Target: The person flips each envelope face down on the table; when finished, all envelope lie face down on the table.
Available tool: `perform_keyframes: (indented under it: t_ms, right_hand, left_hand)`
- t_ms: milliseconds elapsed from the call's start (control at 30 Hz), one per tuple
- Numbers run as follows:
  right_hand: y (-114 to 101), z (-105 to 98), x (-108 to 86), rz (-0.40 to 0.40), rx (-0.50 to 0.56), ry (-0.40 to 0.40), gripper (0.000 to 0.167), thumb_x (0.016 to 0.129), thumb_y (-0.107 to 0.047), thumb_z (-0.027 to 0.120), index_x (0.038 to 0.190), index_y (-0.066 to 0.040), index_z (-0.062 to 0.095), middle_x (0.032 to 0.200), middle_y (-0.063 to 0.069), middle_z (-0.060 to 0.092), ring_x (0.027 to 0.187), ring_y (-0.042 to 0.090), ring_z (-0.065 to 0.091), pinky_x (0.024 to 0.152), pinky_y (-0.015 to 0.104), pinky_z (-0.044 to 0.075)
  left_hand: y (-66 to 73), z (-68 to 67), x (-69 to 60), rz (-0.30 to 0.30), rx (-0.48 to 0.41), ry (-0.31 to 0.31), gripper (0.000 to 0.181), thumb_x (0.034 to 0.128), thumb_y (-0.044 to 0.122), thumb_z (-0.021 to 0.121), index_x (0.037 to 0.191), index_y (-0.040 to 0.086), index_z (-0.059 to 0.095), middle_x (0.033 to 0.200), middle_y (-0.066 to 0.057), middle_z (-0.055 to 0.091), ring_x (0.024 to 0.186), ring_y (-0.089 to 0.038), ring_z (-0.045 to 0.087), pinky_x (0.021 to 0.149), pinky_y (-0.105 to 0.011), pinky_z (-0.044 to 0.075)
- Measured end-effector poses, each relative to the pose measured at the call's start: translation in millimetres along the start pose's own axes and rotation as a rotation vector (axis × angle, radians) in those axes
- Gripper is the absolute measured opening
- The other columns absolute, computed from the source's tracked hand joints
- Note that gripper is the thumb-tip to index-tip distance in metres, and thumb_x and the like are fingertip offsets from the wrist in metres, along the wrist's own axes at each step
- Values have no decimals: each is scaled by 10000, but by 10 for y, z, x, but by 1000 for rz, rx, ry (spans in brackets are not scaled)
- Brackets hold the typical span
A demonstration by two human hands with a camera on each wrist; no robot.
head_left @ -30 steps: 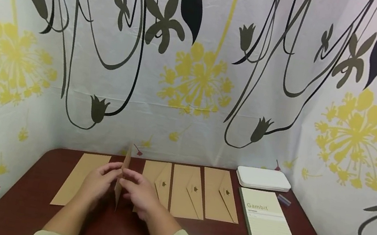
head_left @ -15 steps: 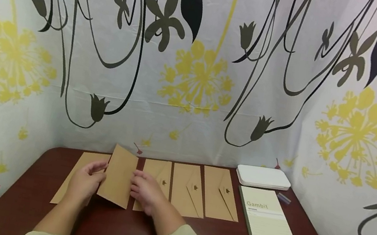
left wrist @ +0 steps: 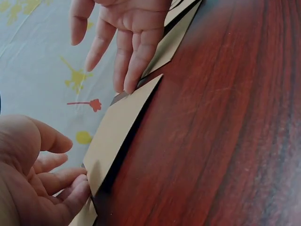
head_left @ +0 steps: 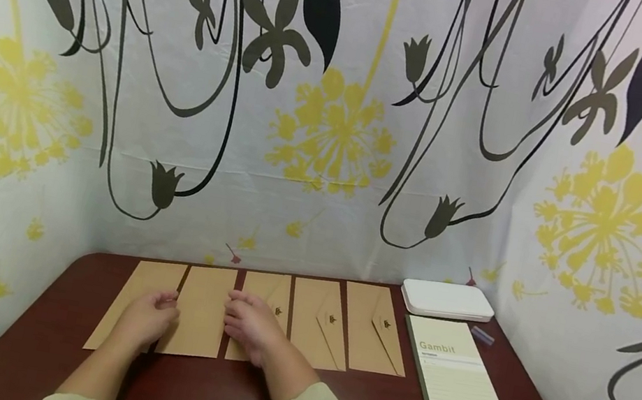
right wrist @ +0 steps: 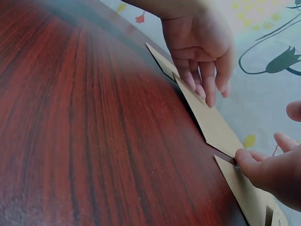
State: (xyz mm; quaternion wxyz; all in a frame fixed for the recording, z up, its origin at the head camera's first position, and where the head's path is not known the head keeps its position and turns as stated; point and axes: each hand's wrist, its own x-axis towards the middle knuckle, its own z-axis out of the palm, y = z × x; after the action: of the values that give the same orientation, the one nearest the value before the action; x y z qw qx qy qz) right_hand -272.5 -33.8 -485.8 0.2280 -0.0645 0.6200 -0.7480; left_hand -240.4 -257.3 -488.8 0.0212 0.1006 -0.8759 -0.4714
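A plain brown envelope [head_left: 202, 311], no flap showing, lies on the dark red table between my two hands. My left hand [head_left: 148, 316] touches its left edge with bent, relaxed fingers, the thumb held apart in the left wrist view. On the opposite side, my right hand [head_left: 252, 323] has its fingertips at the right edge, above the gap to the neighbouring envelope [head_left: 262, 282], whose flap is partly hidden by the hand. Under the left hand and wrist lies another plain envelope [head_left: 155, 275]. In the left wrist view the middle envelope [left wrist: 120, 127] has a dark shadow along its near edge.
Further right lie two flap-up envelopes, one in the middle [head_left: 312, 326] and one beyond it [head_left: 366, 328], each with a small dark emblem. A "Gambit" notebook [head_left: 455, 385], a white case [head_left: 447, 300] and a small bluish piece [head_left: 482, 335] stand at the right. Patterned cloth [head_left: 315, 234] hangs behind.
The envelope held upright between both hands has been turned and laid down, plain side up, in the row. My left hand has moved left and down; the right hand has shifted slightly right.
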Motion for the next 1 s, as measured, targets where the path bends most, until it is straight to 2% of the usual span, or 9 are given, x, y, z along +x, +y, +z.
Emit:
perform_keyframes:
  t_ms: [167, 333, 433, 533, 633, 700, 800, 867, 1000]
  right_hand:
    - [4, -12, 33, -1, 10, 6, 572, 1061, -197, 586, 1572, 26, 461, 1617, 321, 469, 1485, 485, 509, 1224, 566, 455]
    - [10, -49, 41, -14, -21, 13, 555, 1065, -204, 589, 1558, 25, 477, 1627, 311, 462, 1498, 480, 495, 1218, 562, 463]
    - [11, -103, 38, -41, -31, 32, 547, 1063, -190, 602, 1546, 41, 487, 1581, 304, 515, 1437, 427, 565, 1189, 540, 500]
    - [-4, -182, 32, -66, -26, 61, 541, 1056, -177, 613, 1531, 54, 496, 1362, 218, 657, 1201, 274, 665, 1064, 443, 580]
    - [-29, -287, 6, -72, -17, 84, 534, 1049, -178, 629, 1517, 49, 507, 1133, 70, 656, 985, 149, 611, 908, 329, 579]
    - [-50, -361, -23, -74, -19, 91, 531, 1053, -176, 622, 1519, 48, 502, 1056, 16, 621, 933, 117, 588, 861, 282, 560]
    - [-86, -482, -73, -76, -33, 101, 542, 1058, -193, 619, 1528, 45, 491, 1144, 53, 657, 1009, 133, 629, 923, 309, 590]
    - [-105, -571, -104, -78, -47, 101, 568, 1060, -216, 618, 1545, 45, 476, 1300, 170, 667, 1153, 240, 677, 1021, 384, 596]
    - [-131, -739, -159, -95, -85, 111, 593, 1068, -239, 602, 1566, 48, 456, 1577, 318, 502, 1434, 429, 567, 1169, 516, 523]
  left_hand:
    - [28, -9, 28, 8, 59, -39, 549, 1024, 179, 587, 1499, -91, 535, 1460, -341, 610, 1338, -506, 604, 999, -507, 595]
    - [106, 6, 23, 14, 77, -30, 564, 1038, 199, 558, 1529, -73, 508, 1523, -331, 567, 1402, -509, 555, 1091, -575, 536]
    - [177, 70, -3, 16, 17, -12, 554, 1055, 211, 559, 1550, -33, 502, 1573, -294, 539, 1431, -488, 542, 1111, -577, 525]
    - [256, 175, -24, 14, -83, -21, 544, 1073, 232, 572, 1567, 16, 499, 1611, -247, 520, 1436, -458, 549, 1099, -550, 545]
    - [331, 307, -30, 9, -170, -37, 542, 1081, 241, 581, 1575, 38, 492, 1636, -217, 502, 1451, -436, 542, 1110, -535, 549]
    - [380, 394, -39, 5, -219, -39, 545, 1081, 246, 584, 1580, 48, 487, 1643, -204, 498, 1456, -420, 542, 1123, -529, 545]
    - [467, 514, -56, 4, -305, -48, 546, 1084, 235, 582, 1587, 51, 475, 1645, -202, 490, 1443, -411, 552, 1140, -519, 536]
    - [536, 596, -75, -5, -360, -54, 537, 1086, 229, 579, 1586, 61, 476, 1646, -194, 484, 1426, -404, 561, 1142, -518, 533]
    - [636, 762, -87, 3, -416, -56, 518, 1079, 195, 589, 1569, 56, 493, 1635, -194, 492, 1466, -411, 525, 1184, -554, 495]
